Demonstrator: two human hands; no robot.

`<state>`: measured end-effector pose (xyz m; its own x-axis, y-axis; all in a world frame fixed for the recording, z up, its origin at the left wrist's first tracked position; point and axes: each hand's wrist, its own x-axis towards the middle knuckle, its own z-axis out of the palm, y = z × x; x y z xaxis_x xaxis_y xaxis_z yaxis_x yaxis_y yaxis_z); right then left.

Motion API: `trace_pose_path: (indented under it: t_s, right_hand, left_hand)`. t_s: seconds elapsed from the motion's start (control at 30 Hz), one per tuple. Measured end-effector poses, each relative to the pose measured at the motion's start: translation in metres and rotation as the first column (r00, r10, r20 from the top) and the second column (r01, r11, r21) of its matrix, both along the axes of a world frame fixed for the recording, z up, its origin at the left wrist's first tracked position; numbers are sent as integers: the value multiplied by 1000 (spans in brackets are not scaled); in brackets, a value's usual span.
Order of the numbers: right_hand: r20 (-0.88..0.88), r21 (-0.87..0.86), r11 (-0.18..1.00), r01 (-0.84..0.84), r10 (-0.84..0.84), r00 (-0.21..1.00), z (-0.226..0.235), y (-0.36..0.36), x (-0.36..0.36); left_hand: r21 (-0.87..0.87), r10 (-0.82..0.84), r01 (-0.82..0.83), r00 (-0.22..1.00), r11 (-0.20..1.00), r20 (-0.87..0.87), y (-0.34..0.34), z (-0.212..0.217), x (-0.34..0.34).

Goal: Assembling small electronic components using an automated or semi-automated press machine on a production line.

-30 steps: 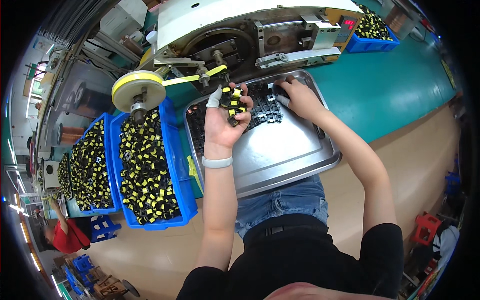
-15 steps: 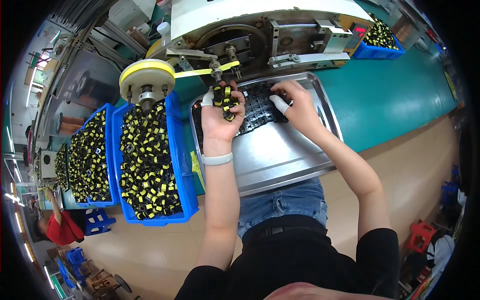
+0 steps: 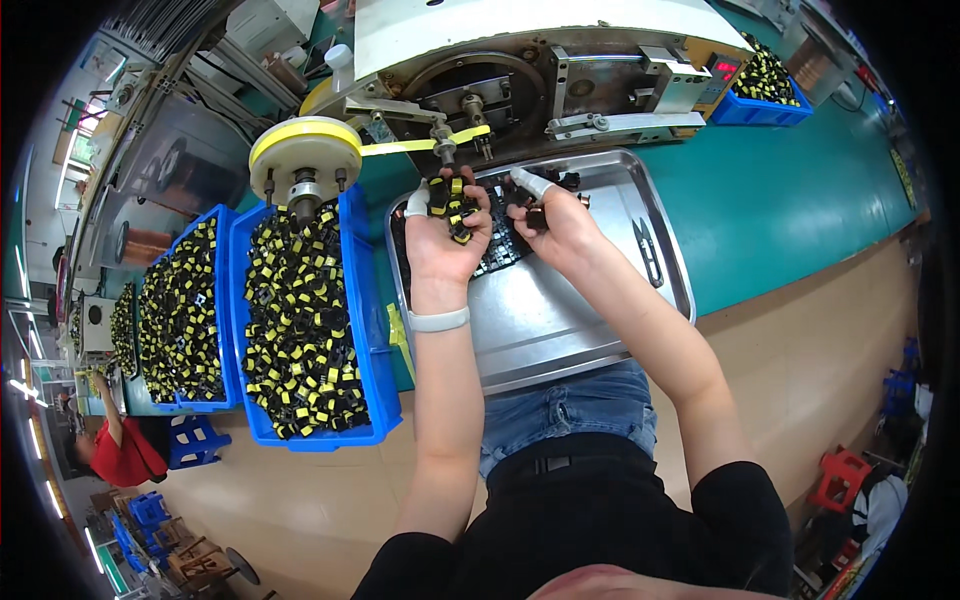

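Palm up below the machine's spindle, my left hand (image 3: 440, 252) has its fingers curled round several small black coil bobbins (image 3: 461, 208) wrapped in yellow tape. White covering sits on its thumb. My right hand (image 3: 565, 232), one finger also covered in white, is closed on dark bobbins (image 3: 537, 217) just right of my left hand. Beneath both hands lies a metal tray (image 3: 560, 325). Rows of black bobbins (image 3: 497, 250) stand packed in its far left part, partly hidden by my hands. A few loose dark ones (image 3: 570, 180) lie near the tray's far edge.
Small black snips (image 3: 648, 255) lie in the tray's right side. Ahead stands a winding machine (image 3: 600, 90) with a yellow tape reel (image 3: 305, 158). A blue bin (image 3: 375, 390) of taped bobbins stands at left, another (image 3: 760, 112) at far right. A co-worker in a red top (image 3: 130, 455) is far left.
My right hand has moved left, toward my left hand, with dark bobbins in its fingers. The snips on the tray have come into full sight. The left hand keeps its hold.
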<state>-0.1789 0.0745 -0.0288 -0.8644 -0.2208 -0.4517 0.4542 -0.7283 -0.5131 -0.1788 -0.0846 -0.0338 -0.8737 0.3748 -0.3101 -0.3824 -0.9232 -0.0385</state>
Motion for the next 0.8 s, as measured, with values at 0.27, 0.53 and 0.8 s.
trace_pose_path:
  t_s: [0.27, 0.53, 0.8]
  right_hand:
    - [153, -18, 991, 129, -125, 980, 21, -7, 10]
    - [-10, 142, 984, -103, 106, 994, 30, 5, 17]
    - [-194, 329, 943, -58, 127, 973, 14, 8, 16]
  left_hand:
    - [-36, 18, -18, 1000, 999, -9, -3, -1, 1]
    - [-41, 38, -38, 999, 998, -4, -4, -1, 2]
    - [-70, 48, -48, 999, 996, 6, 0, 1, 3]
